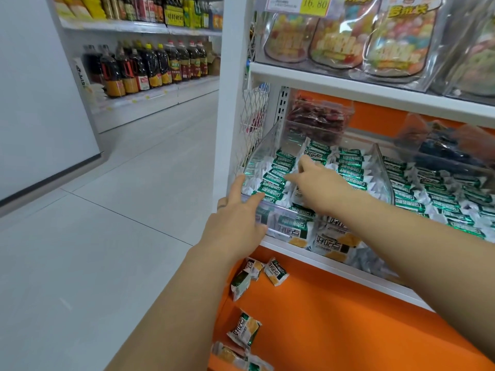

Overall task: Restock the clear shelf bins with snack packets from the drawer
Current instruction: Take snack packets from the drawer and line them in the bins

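Left hand point(235, 218) flat against bin point(267, 145) corner. Right hand point(318, 180) curled among packets point(276, 178), grip unclear. Packets likely light, crinkly, slippery: pinch crimped ends.

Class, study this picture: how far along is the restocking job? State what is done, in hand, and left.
Done: the clear bin holds packed rows of green-and-white packets. In hand: the right hand reaches among them while the left hand rests on the bin's front corner. Left: several loose packets lie in the orange drawer below.
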`<move>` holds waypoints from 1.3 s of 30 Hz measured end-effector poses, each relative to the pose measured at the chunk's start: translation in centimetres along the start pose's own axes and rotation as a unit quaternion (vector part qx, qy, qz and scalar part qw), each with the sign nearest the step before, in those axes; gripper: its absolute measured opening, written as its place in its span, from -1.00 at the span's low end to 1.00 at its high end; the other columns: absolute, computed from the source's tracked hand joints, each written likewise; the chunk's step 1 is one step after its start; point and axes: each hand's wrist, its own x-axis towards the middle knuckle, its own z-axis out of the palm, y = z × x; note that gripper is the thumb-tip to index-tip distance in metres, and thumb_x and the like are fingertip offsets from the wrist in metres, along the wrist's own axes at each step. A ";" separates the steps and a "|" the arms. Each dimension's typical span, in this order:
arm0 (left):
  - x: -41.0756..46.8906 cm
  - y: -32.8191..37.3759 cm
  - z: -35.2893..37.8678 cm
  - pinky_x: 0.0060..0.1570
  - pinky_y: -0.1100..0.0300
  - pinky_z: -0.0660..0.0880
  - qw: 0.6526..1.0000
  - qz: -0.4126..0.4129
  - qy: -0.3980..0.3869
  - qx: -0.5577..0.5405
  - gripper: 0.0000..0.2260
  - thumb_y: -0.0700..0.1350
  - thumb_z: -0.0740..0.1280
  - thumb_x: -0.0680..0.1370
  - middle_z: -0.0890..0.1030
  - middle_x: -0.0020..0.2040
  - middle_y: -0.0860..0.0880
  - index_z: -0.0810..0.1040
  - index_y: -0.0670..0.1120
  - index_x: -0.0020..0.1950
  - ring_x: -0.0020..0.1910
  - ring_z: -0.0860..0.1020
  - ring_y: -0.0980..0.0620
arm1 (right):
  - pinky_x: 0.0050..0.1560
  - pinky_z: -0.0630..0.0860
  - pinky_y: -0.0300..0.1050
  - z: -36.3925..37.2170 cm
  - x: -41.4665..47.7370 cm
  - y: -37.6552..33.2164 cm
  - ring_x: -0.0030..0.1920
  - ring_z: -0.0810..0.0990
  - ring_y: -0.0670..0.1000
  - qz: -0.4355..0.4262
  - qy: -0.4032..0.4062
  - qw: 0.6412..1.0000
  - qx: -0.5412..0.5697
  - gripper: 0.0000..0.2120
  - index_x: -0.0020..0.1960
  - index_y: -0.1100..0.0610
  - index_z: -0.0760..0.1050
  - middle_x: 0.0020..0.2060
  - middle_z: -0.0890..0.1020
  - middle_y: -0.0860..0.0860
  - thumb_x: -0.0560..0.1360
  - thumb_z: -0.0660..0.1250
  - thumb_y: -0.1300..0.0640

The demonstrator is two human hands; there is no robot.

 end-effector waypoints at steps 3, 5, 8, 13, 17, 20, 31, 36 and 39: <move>-0.1 0.0 0.0 0.33 -0.06 0.37 1.000 -0.001 -0.004 -0.003 -0.43 0.06 0.31 0.56 -0.24 0.54 0.16 0.16 0.16 0.51 0.49 0.13 -0.10 | -0.09 0.59 0.06 -0.8 -0.4 0.6 0.03 0.56 0.18 0.027 0.033 0.997 0.059 -0.45 0.41 0.11 0.27 0.21 0.41 0.13 0.47 0.34 0.32; -0.1 0.0 -0.1 0.33 -0.06 0.36 1.000 0.000 -0.005 -0.004 -0.43 0.06 0.31 0.56 -0.25 0.54 0.15 0.15 0.16 0.51 0.49 0.14 -0.10 | -0.03 0.55 0.03 -1.2 -1.4 0.8 0.11 0.52 0.18 0.042 0.059 0.995 0.067 -0.50 0.38 0.12 0.29 0.21 0.46 0.12 0.49 0.34 0.25; -0.1 0.1 -0.1 0.32 -0.05 0.36 1.000 0.004 -0.006 -0.002 -0.43 0.05 0.31 0.56 -0.25 0.54 0.14 0.15 0.16 0.51 0.48 0.16 -0.11 | 0.12 0.43 0.00 -1.0 -3.4 0.4 0.18 0.48 0.13 0.045 0.068 0.997 -0.002 -0.65 0.30 0.15 0.37 0.20 0.50 0.09 0.54 0.25 0.14; -0.2 0.3 -0.2 0.32 -0.04 0.35 1.000 -0.001 -0.014 -0.003 -0.43 0.04 0.31 0.56 -0.27 0.54 0.12 0.15 0.13 0.52 0.48 0.16 -0.12 | 0.48 0.05 0.12 -0.1 -4.3 0.5 0.52 0.11 0.05 0.040 -0.082 0.995 -0.030 -0.44 0.55 0.14 -0.01 0.55 0.09 0.04 0.61 0.11 0.13; -0.5 0.4 0.0 0.30 -0.02 0.37 1.000 0.001 -0.015 0.001 -0.39 0.04 0.31 0.56 -0.29 0.53 0.13 0.09 0.15 0.53 0.47 0.17 -0.11 | 0.49 -0.10 0.14 0.2 -3.7 0.8 0.55 -0.01 0.04 0.035 -0.096 0.995 -0.019 -0.44 0.57 0.11 -0.13 0.56 -0.04 0.03 0.64 0.01 0.06; -0.9 0.2 -0.1 0.19 0.04 0.47 1.000 0.008 0.004 -0.020 -0.42 0.02 0.31 0.56 -0.16 0.52 0.12 0.11 0.11 0.51 0.37 0.30 -0.09 | 0.50 -0.12 0.13 1.0 -4.8 0.7 0.54 0.00 0.05 0.039 -0.020 0.999 0.021 -0.46 0.56 0.11 -0.04 0.55 0.03 0.03 0.64 -0.01 -0.04; -3.3 -5.5 2.4 0.28 0.10 0.39 0.951 -0.089 -0.281 0.093 -0.62 0.02 0.23 0.61 0.40 0.39 -0.01 0.32 0.05 0.42 0.31 0.42 -0.01 | -0.16 0.62 -0.08 13.0 -9.6 -5.4 -0.12 0.65 -0.03 -0.156 0.192 0.932 0.266 -0.83 0.01 0.06 0.64 -0.10 0.68 -0.07 0.49 0.30 0.16; -2.7 -5.6 3.5 0.36 0.12 0.27 0.930 -0.058 -0.335 0.140 -0.60 -0.05 0.16 0.64 0.34 0.46 -0.03 0.28 -0.01 0.49 0.41 0.32 -0.03 | 0.20 0.45 -0.07 20.4 -8.1 -7.8 0.32 0.42 0.01 -0.121 -0.136 0.947 0.266 -0.67 0.38 -0.03 0.38 0.34 0.44 -0.06 0.63 0.14 0.11; -2.1 -5.2 4.0 0.37 0.13 0.23 0.926 -0.049 -0.336 0.164 -0.60 -0.07 0.13 0.65 0.31 0.48 -0.05 0.26 -0.04 0.50 0.44 0.28 -0.03 | 0.31 0.36 -0.02 23.8 -6.9 -9.2 0.43 0.27 0.08 -0.169 -0.244 0.930 0.217 -0.52 0.50 0.00 0.21 0.48 0.25 0.02 0.61 0.12 0.24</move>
